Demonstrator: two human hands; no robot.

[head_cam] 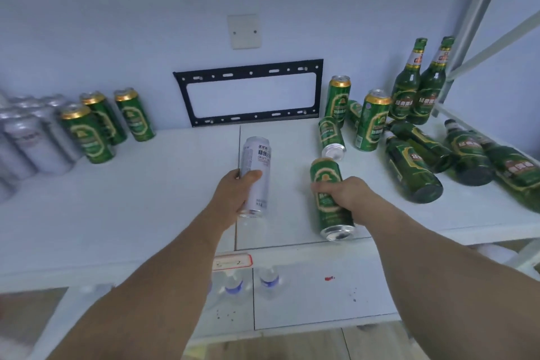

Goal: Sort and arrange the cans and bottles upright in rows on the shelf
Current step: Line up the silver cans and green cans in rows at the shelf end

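Green bottles [415,168] lying beside standing green cans [372,121], right.

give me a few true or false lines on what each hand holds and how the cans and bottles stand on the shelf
1. The left hand grips a white can. True.
2. The right hand holds a green bottle. False: it grips a green can.
3. Three green cans stand upright at the left of the shelf. True.
4. Every green bottle lies on its side. False: two bottles stand upright at the back right, while others lie down.
5. The silver cans are grouped at the far right. False: they stand at the far left.
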